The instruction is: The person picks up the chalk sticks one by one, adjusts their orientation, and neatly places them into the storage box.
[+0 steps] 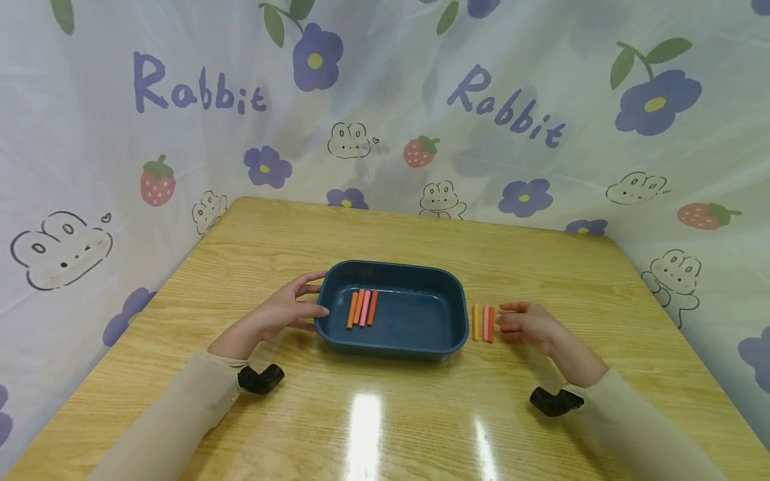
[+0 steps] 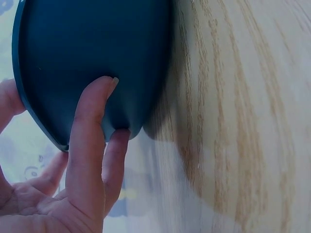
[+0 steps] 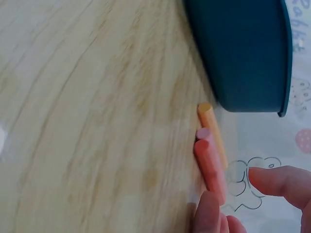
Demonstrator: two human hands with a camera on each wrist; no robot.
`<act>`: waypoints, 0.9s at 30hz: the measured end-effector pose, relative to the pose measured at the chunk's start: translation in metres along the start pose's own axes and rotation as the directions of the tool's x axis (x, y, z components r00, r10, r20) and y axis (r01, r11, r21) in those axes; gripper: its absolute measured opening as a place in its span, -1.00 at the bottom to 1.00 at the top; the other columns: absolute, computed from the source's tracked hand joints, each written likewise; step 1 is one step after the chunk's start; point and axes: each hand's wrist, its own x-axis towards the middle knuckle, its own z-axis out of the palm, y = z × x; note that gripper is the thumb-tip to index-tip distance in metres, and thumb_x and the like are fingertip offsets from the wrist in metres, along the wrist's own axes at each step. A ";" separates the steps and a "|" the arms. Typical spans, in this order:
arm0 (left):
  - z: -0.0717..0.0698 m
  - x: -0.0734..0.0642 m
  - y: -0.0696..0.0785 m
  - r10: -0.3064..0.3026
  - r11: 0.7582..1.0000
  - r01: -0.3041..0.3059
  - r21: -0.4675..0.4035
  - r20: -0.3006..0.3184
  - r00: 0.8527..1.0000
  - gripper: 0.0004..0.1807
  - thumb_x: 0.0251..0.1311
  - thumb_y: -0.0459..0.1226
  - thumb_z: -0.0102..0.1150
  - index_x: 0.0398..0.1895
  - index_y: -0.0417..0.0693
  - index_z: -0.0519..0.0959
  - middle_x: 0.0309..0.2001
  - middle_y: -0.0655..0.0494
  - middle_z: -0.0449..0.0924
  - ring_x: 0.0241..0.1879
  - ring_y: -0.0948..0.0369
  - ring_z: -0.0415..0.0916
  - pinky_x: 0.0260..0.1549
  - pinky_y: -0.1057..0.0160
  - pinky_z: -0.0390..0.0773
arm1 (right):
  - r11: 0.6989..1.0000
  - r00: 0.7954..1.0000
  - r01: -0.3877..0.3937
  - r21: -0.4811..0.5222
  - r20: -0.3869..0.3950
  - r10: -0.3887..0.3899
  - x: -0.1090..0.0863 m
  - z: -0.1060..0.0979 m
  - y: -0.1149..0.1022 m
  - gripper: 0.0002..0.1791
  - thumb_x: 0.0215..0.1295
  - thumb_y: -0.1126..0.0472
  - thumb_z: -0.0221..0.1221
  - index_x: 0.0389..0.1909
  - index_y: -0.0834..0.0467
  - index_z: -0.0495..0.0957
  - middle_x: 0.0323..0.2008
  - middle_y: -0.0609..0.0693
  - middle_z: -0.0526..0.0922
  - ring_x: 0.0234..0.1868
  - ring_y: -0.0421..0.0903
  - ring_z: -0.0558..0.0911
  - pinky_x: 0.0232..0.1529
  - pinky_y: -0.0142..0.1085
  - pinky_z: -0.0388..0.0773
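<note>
A dark blue rectangular basin [image 1: 421,319] stands on the table. My left hand [image 1: 289,308] grips its left end, thumb at the rim and fingers spread against the outer wall [image 2: 104,53]. Inside, toward the left, several orange, pink and red chalk sticks [image 1: 365,308] lie side by side. Outside the right end lie a yellow chalk stick [image 1: 476,323], a pink one [image 1: 486,324] and a red one [image 3: 209,160], the last two against each other. My right hand [image 1: 532,326] is just right of the red stick, thumb and fingers apart, a fingertip [image 3: 208,208] close to its end.
The wooden table [image 1: 409,414] reaches to a pale curtain [image 1: 385,87] printed with rabbits, flowers and strawberries, at the back and both sides. Black curved pieces [image 1: 260,379] sit at both wrists.
</note>
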 end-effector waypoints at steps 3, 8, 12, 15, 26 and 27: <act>0.000 -0.001 0.001 -0.003 1.000 0.003 0.004 -0.003 1.000 -0.11 0.10 -0.42 0.23 0.45 -0.05 -0.02 0.29 -0.35 0.05 -0.15 -0.05 0.54 -0.28 -0.04 0.59 | 0.999 1.000 0.018 -0.028 -0.009 -0.019 0.001 0.001 0.002 -0.35 0.29 0.38 0.04 0.27 0.57 -0.01 0.06 0.36 0.31 -0.18 -0.07 0.52 -0.10 -0.22 0.56; 0.000 -0.001 0.001 -0.006 1.000 0.006 0.006 -0.004 1.000 -0.12 0.11 -0.41 0.23 0.45 -0.04 -0.02 0.29 -0.34 0.04 -0.15 -0.05 0.54 -0.27 -0.03 0.59 | 0.997 1.000 0.015 -0.076 -0.019 -0.016 0.006 0.001 0.003 -0.37 0.27 0.38 0.07 0.25 0.56 0.05 -0.08 0.26 0.40 -0.29 -0.10 0.55 -0.18 -0.23 0.59; 0.001 -0.001 0.002 -0.009 1.000 0.009 0.010 -0.006 1.000 -0.12 0.11 -0.41 0.23 0.45 -0.04 -0.02 0.30 -0.34 0.04 -0.16 -0.03 0.55 -0.28 -0.03 0.60 | 0.992 0.999 -0.002 -0.129 -0.036 -0.002 0.010 0.004 0.002 -0.38 0.22 0.38 0.10 0.22 0.55 0.10 -0.15 0.23 0.44 -0.37 -0.10 0.56 -0.26 -0.24 0.61; 0.002 -0.001 0.002 -0.010 1.000 0.010 0.011 -0.008 1.000 -0.12 0.11 -0.42 0.23 0.45 -0.05 -0.02 0.30 -0.34 0.04 -0.17 -0.01 0.55 -0.28 -0.03 0.60 | 0.989 0.999 -0.011 -0.148 -0.047 0.004 0.013 0.006 0.001 -0.39 0.18 0.40 0.11 0.20 0.54 0.12 -0.18 0.22 0.45 -0.42 -0.10 0.58 -0.31 -0.24 0.62; 0.003 -0.002 0.003 -0.010 1.000 0.010 0.017 -0.013 1.000 -0.12 0.10 -0.42 0.23 0.45 -0.05 -0.02 0.29 -0.34 0.05 -0.17 -0.01 0.55 -0.28 -0.05 0.59 | 0.966 0.995 -0.052 -0.253 -0.094 0.029 0.018 0.012 -0.002 -0.47 0.15 0.37 0.20 0.08 0.46 0.23 -0.22 0.21 0.43 -0.50 -0.11 0.54 -0.45 -0.28 0.62; 0.003 -0.002 0.003 -0.010 1.000 0.011 0.018 -0.014 1.000 -0.12 0.10 -0.42 0.23 0.45 -0.05 -0.02 0.29 -0.34 0.05 -0.17 -0.01 0.55 -0.27 -0.05 0.59 | 0.962 0.994 -0.055 -0.268 -0.102 0.028 0.018 0.013 -0.002 -0.48 0.15 0.36 0.20 0.07 0.46 0.24 -0.21 0.21 0.43 -0.49 -0.11 0.54 -0.46 -0.28 0.62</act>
